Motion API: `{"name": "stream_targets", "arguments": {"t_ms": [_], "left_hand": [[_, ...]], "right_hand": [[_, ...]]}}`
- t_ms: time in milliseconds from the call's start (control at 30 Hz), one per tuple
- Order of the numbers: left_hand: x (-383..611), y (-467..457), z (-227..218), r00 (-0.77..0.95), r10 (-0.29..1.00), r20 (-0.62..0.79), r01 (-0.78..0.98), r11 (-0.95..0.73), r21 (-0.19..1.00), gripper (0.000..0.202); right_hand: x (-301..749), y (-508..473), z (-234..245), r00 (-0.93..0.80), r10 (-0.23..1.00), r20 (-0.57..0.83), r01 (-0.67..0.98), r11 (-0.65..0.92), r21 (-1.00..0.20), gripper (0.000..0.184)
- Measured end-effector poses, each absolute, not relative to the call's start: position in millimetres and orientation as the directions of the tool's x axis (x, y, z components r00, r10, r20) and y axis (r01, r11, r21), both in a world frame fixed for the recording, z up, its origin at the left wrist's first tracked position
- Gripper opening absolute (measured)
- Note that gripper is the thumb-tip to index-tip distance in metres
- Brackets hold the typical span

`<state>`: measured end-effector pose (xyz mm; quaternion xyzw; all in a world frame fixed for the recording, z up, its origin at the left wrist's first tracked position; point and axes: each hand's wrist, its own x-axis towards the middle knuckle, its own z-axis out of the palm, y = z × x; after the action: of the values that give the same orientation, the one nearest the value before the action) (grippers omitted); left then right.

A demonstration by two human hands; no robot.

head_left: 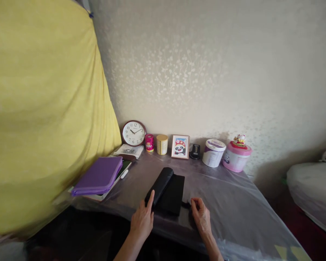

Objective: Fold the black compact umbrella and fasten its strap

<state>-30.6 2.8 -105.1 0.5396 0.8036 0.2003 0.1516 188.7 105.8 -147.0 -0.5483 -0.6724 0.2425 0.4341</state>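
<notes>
A dark, glossy rolled bundle (163, 183) lies aslant on the table, with a flat matte black flap (172, 197) spread to its right. I cannot make out its exact kind. My left hand (143, 219) is at the near end of the roll, index finger laid along it and the other fingers curled, partly hidden. From the flap's right edge a short black strap (186, 205) sticks out. Its outer end meets the pinched thumb and finger of my right hand (201, 214), just above the tabletop.
The table (233, 214) has a clear plastic cover. A purple folder (99, 175) rests on the left. Along the wall stand a clock (134, 133), a pink can (149, 143), a yellow-lidded can (162, 145), a framed panda picture (180, 147) and two tubs, white (213, 154) and pink (237, 157).
</notes>
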Motion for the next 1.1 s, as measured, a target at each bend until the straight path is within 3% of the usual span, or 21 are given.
{"name": "stream_targets", "arguments": {"t_ms": [167, 300, 433, 567, 767, 967, 1100], "left_hand": [[-44, 9, -105, -0.326, 0.937, -0.125, 0.695, 0.327, 0.641, 0.067], [-55, 7, -97, -0.23, 0.942, -0.245, 0.509, 0.331, 0.795, 0.054], [-55, -5, -92, -0.154, 0.952, -0.264, 0.392, 0.304, 0.868, 0.045], [-52, -15, -90, -0.181, 0.957, -0.227, 0.416, 0.284, 0.864, 0.046], [-46, -26, -81, -0.33, 0.942, -0.056, 0.595, 0.254, 0.763, 0.068], [-38, -30, -73, -0.293, 0.95, -0.111, 0.584, 0.269, 0.766, 0.055], [-43, -31, -69, -0.313, 0.947, -0.074, 0.585, 0.253, 0.771, 0.064]], "right_hand": [[188, 104, -144, 0.011, 0.948, 0.317, 0.501, 0.27, -0.823, 0.033], [187, 104, -142, 0.029, 0.936, 0.35, 0.497, 0.29, -0.818, 0.034], [189, 105, -144, 0.04, 0.939, 0.34, 0.471, 0.282, -0.836, 0.036], [191, 104, -143, 0.012, 0.943, 0.333, 0.447, 0.293, -0.845, 0.036], [189, 102, -139, 0.072, 0.921, 0.383, 0.471, 0.307, -0.827, 0.035], [193, 98, -140, 0.017, 0.904, 0.428, 0.402, 0.386, -0.83, 0.036], [192, 98, -140, 0.065, 0.904, 0.422, 0.425, 0.357, -0.832, 0.034]]}}
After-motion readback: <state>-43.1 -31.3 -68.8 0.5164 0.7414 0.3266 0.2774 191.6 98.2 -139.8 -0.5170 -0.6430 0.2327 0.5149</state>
